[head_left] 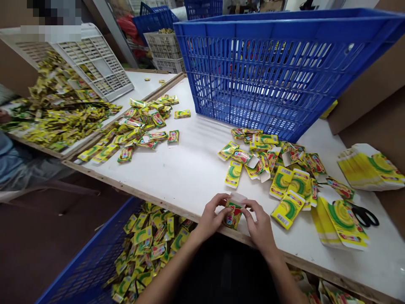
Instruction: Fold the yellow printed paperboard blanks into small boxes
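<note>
Close to the table's front edge, a small printed carton [233, 214] in green, red and yellow is gripped from both sides, its white top flap raised. My left hand [212, 214] pinches its left side with thumb and fingers. On its right side, my right hand [255, 219] holds it the same way. What the carton contains cannot be made out. To the right lie loose yellow cartons [288, 210], some with white flaps open. Beyond them, more small cartons [242, 156] are heaped in front of the blue crate.
A large blue crate [215, 76] stands at the back. Black scissors [365, 216] lie by stacked flat cartons [343, 221] at right. Small yellow packets [148, 118] lie at left. Below the table, a blue bin [85, 253] holds many cartons. Another person's sleeve [11, 156] shows far left.
</note>
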A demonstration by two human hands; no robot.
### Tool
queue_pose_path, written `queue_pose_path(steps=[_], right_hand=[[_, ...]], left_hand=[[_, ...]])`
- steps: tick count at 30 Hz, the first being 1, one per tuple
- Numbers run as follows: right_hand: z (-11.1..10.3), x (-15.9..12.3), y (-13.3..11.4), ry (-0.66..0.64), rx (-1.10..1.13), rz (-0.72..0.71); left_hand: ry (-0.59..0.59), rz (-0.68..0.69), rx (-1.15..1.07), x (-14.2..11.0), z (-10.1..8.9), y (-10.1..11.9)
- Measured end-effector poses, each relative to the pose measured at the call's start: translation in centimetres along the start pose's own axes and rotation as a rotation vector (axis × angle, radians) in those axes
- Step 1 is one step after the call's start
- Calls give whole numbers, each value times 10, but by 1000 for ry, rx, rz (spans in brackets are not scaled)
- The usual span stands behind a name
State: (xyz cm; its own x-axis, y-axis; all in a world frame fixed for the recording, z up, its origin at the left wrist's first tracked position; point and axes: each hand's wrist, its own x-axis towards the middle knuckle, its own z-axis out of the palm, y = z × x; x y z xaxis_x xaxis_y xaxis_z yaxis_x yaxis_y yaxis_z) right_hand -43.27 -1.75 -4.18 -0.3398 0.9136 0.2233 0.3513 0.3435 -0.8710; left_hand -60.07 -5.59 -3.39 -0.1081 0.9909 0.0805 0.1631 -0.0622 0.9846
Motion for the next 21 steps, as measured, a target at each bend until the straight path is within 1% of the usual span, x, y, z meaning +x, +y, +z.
queue_pose_path(steps=[2, 4, 6, 9, 11, 13, 16, 18, 21], right_hand=[[5, -4, 5, 70, 144, 88], [8, -6, 9, 107, 194, 113], [8, -6, 10, 85, 169, 97], [6, -2, 8, 11, 137, 57], [6, 3, 5, -11, 139, 25], [7, 6, 3, 30, 146, 16], [11, 8, 1, 139, 177, 58], [13, 7, 1, 130, 191, 34], [13, 4, 0, 75, 164, -66]], left_hand=[[10, -28, -46, -2, -2, -3], [6, -36, -63, -4, -6, -3], [-12, -34, -37, -3, -9, -1], [-56, -24, 27, 3, -9, 1], [-45, -4, 50, 8, -7, 2], [-8, 4, 4, 11, -4, 1], [42, -29, -160, 13, -1, -1], [38, -41, -178, 12, -1, 0], [17, -2, -87, 9, -1, 3]])
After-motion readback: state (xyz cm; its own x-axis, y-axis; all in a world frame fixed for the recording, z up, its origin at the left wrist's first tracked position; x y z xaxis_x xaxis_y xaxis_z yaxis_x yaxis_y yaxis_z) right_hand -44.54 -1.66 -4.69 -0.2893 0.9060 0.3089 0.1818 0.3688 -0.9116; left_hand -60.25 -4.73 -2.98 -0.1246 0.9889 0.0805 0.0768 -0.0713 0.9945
